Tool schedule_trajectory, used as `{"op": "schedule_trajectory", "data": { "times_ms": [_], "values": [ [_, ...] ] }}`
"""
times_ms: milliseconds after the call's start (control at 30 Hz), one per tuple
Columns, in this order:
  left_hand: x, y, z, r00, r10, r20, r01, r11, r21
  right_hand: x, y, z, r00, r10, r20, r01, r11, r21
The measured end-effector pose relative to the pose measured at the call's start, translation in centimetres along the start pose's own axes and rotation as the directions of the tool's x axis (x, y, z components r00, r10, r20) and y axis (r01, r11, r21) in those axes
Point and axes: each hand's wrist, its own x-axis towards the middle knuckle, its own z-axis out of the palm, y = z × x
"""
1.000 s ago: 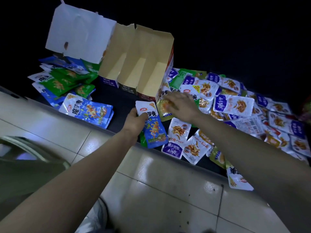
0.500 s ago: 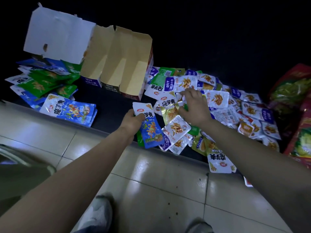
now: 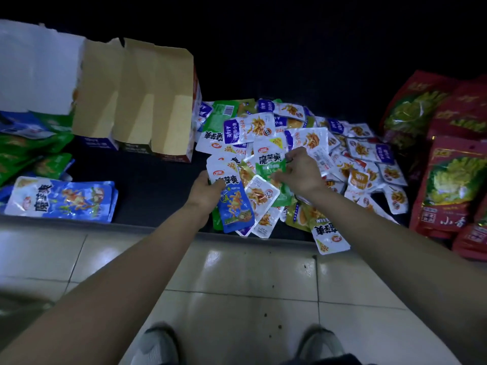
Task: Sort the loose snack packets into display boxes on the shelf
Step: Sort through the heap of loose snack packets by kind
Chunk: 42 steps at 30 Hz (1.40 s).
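While the left hand (image 3: 205, 191) still grips its blue packet (image 3: 235, 206) at the front of the shelf (image 3: 158, 185), the right hand (image 3: 300, 172) has gone from rummaging on the loose pile (image 3: 342, 154) to pinching a green packet (image 3: 271, 171) out of it, though dim light blurs the exact grip. Another pick seems under way; the open display boxes (image 3: 147, 101) stand just left of the pile.

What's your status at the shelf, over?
Left hand grips blue packet. Right hand pinches green packet on loose pile. Display boxes open, left of pile; bare shelf between.
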Motion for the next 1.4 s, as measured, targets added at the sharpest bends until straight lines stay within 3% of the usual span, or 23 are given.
{"op": "schedule_trajectory", "data": {
  "times_ms": [67, 167, 233, 267, 333, 400, 433, 533, 600, 667, 733, 767, 867, 900, 967, 1100, 1233, 1333, 1400],
  "values": [
    [0.1, 0.2, -0.1, 1.000, 0.005, 0.004, -0.005, 1.000, 0.000, 0.3, 0.1, -0.5, 0.999, 0.019, -0.035, -0.013, 0.986, 0.166],
    [0.3, 0.4, -0.4, 1.000, 0.011, 0.006, -0.011, 1.000, -0.001, 0.5, -0.3, -2.1, 0.972, 0.023, -0.234, 0.060, 0.939, 0.338],
    [0.3, 0.5, -0.4, 1.000, 0.015, 0.008, -0.015, 1.000, -0.014, 0.1, -1.3, -3.3, 0.958, 0.065, -0.280, 0.081, 0.874, 0.480],
    [0.2, 0.6, -0.2, 1.000, 0.013, 0.009, -0.013, 1.000, -0.023, -0.1, -1.8, -3.7, 0.971, 0.067, -0.230, 0.076, 0.824, 0.561],
    [0.1, 0.7, 0.4, 1.000, -0.004, 0.028, 0.006, 0.999, -0.051, -0.7, -2.6, -3.4, 0.999, 0.009, 0.031, -0.026, 0.783, 0.622],
    [-0.3, 1.2, 1.0, 0.998, -0.055, 0.007, 0.055, 0.991, -0.124, -1.6, -3.3, -2.0, 0.964, -0.063, 0.260, -0.074, 0.870, 0.487],
    [-0.5, 1.4, 1.1, 0.995, -0.097, 0.011, 0.097, 0.976, -0.194, -2.0, -3.6, -1.1, 0.949, -0.089, 0.303, -0.051, 0.904, 0.425],
    [-1.2, 1.7, 1.4, 0.987, -0.148, 0.062, 0.160, 0.931, -0.327, -2.1, -4.2, 1.0, 0.937, -0.151, 0.315, 0.035, 0.937, 0.347],
    [-1.2, 1.3, 1.0, 0.995, -0.098, -0.009, 0.093, 0.965, -0.246, -1.3, -4.6, 1.5, 0.919, -0.244, 0.309, 0.145, 0.939, 0.311],
    [-1.1, 0.8, 0.2, 0.990, -0.112, -0.084, 0.092, 0.973, -0.210, 0.4, -4.9, 1.6, 0.912, -0.357, 0.201, 0.314, 0.924, 0.217],
    [-1.1, 0.4, -0.6, 0.985, -0.117, -0.123, 0.091, 0.975, -0.203, 2.8, -5.3, 1.7, 0.851, -0.518, 0.090, 0.522, 0.852, -0.031],
    [-1.2, 0.3, -1.0, 0.984, -0.112, -0.136, 0.085, 0.978, -0.191, 4.0, -5.4, 1.8, 0.805, -0.579, 0.125, 0.593, 0.790, -0.156],
    [-1.4, 0.3, -1.9, 0.985, -0.068, -0.159, 0.038, 0.981, -0.189, 6.8, -5.4, 2.1, 0.746, -0.514, 0.424, 0.666, 0.568, -0.483],
    [-1.4, 0.4, -2.1, 0.985, -0.058, -0.162, 0.025, 0.981, -0.194, 7.2, -5.0, 2.0, 0.739, -0.489, 0.463, 0.672, 0.502, -0.544],
    [-1.2, 0.8, -2.4, 0.987, -0.046, -0.154, 0.014, 0.979, -0.203, 7.4, -4.2, 1.2, 0.724, -0.562, 0.401, 0.677, 0.463, -0.572],
    [-0.7, 1.2, -2.7, 0.984, -0.051, -0.169, 0.006, 0.966, -0.259, 7.8, -4.4, -0.2, 0.712, -0.653, 0.257, 0.657, 0.490, -0.573],
    [-0.7, 1.0, -3.5, 0.977, -0.043, -0.210, -0.019, 0.959, -0.282, 8.7, -8.6, 2.1, 0.637, -0.669, 0.383, 0.770, 0.537, -0.344],
    [-0.6, 0.9, -4.0, 0.979, -0.050, -0.200, -0.013, 0.953, -0.302, 9.0, -10.1, 4.7, 0.642, -0.522, 0.561, 0.765, 0.486, -0.423],
    [-0.5, 0.9, -4.1, 0.981, -0.058, -0.186, -0.006, 0.946, -0.324, 9.2, -9.2, 5.0, 0.663, -0.521, 0.538, 0.749, 0.467, -0.470]
  ]
}}
